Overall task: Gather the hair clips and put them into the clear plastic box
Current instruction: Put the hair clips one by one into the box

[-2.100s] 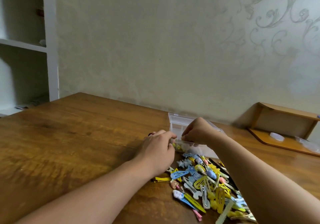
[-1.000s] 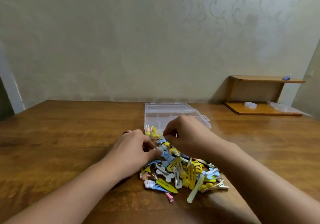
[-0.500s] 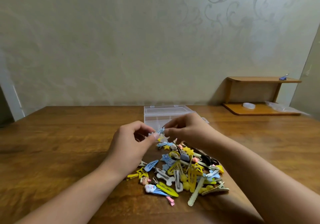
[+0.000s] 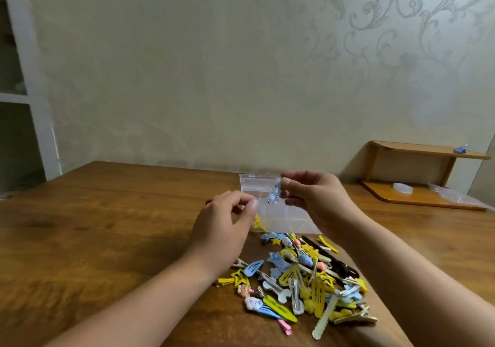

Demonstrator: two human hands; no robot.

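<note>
A heap of hair clips [image 4: 300, 279], mostly yellow, blue and silver, lies on the wooden table [image 4: 107, 226] in front of me. Behind it stands the clear plastic box [image 4: 284, 218], open, with a few yellow clips in its near left compartment. My right hand [image 4: 316, 199] pinches a small blue clip [image 4: 274, 195] and holds it up over the box. My left hand [image 4: 225, 226] hovers at the box's left edge, thumb and fingertips close together; whether it holds anything is hidden.
A low wooden shelf [image 4: 428, 175] stands at the back right, with a white disc [image 4: 402, 187] and a plastic bag [image 4: 452, 195] on its lower board and a blue clip [image 4: 461, 148] on top. A white shelving unit [image 4: 24, 92] stands at the left.
Both hands rose from the heap. My right hand lifted the blue clip over the box, and my left hand drew apart from it toward the box's left edge. The camera shifted.
</note>
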